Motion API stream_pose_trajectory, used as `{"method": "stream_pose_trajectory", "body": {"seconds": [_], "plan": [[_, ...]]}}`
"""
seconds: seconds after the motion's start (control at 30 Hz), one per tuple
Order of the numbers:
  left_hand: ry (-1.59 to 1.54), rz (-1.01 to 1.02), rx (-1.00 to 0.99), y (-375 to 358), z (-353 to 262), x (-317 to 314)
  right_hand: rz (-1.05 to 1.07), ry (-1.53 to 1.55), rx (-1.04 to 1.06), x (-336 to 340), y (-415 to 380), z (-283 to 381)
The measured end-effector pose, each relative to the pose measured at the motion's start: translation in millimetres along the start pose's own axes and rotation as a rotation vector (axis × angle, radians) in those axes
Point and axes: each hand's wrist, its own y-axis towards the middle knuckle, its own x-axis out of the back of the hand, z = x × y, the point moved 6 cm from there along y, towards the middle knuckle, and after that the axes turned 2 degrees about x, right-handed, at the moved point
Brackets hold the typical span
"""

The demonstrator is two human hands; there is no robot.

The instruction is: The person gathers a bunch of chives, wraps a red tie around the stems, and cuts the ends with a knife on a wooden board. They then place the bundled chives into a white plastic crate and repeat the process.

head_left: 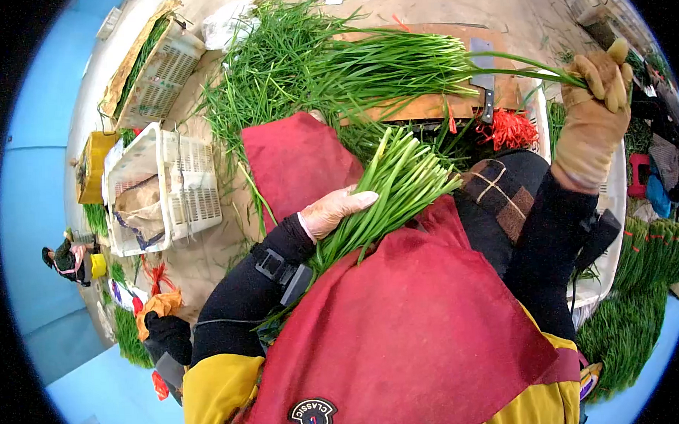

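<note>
L hand [338,212] wrapped round greens bunch [391,191], approx. centre, cut ends twd 1–2 o'clock. R hand [602,79], 2 o'clock, gripping few stalks [560,75] nr knife [488,98]. Best: L snug, w/o crushing; R light, clear of blade.

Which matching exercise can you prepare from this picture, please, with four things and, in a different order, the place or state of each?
1. Knife
2. Badge
3. Left hand
4. Right hand

A. Raised, with a few long stalks
B. Blade on the brown board
C. Holding a thick green bunch
D. On the red apron

Right pairs: 1-B, 2-D, 3-C, 4-A.
</note>
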Motion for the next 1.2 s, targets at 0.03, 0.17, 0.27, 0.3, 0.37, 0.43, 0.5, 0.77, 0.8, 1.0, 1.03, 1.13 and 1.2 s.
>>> {"method": "stream_pose_trajectory", "body": {"seconds": [0.03, 0.17, 0.27, 0.3, 0.37, 0.43, 0.5, 0.77, 0.8, 1.0, 1.03, 1.13, 1.2], "plan": [[-0.003, -0.011, 0.003, -1.0, -1.8, -1.2, 0.06, 0.066, -0.09, -27.6, -6.0, -24.3], [0.018, 0.001, 0.019, -2.0, 0.1, -3.1, 0.172, 0.353, -0.376, -78.1, -68.7, -131.2], [-0.164, 0.002, 0.02, -9.1, 5.4, -2.9, 0.161, 0.288, -0.594, -34.1, -101.3, -191.9], [-0.138, 0.024, -0.009, -12.7, 4.9, -2.8, 0.04, 0.143, -0.663, 0.8, -107.8, -198.1], [-0.082, 0.072, -0.067, -17.4, 2.6, -3.2, -0.24, -0.132, -0.593, 51.2, -114.9, -198.4], [-0.163, 0.171, -0.115, -14.2, 3.8, -6.6, -0.27, -0.202, -0.542, 65.5, -119.0, -197.3], [0.241, 0.047, -0.134, -11.5, -1.2, -5.7, -0.297, -0.205, -0.529, 63.5, -122.4, -198.7], [0.306, -0.041, -0.077, -9.6, 3.3, 8.0, -0.127, -0.209, -0.329, 66.6, -72.6, -125.6], [0.336, -0.029, -0.081, -6.8, 5.2, 11.8, -0.108, -0.405, -0.355, 63.4, -69.7, -113.8], [0.372, -0.029, -0.076, -6.2, -0.3, 4.5, 0.544, -1.918, -0.326, 76.9, -80.3, -87.5], [0.385, -0.014, -0.085, -3.7, -0.4, 3.2, 0.593, -1.852, -0.382, 56.1, -79.2, -100.7], [0.354, -0.015, -0.053, -2.8, 0.4, -2.9, 0.865, -1.725, -0.367, 30.1, -87.4, -142.5], [0.339, -0.011, -0.049, -2.7, 0.7, -4.8, 0.921, -1.662, -0.499, 36.7, -96.4, -166.7]]}}
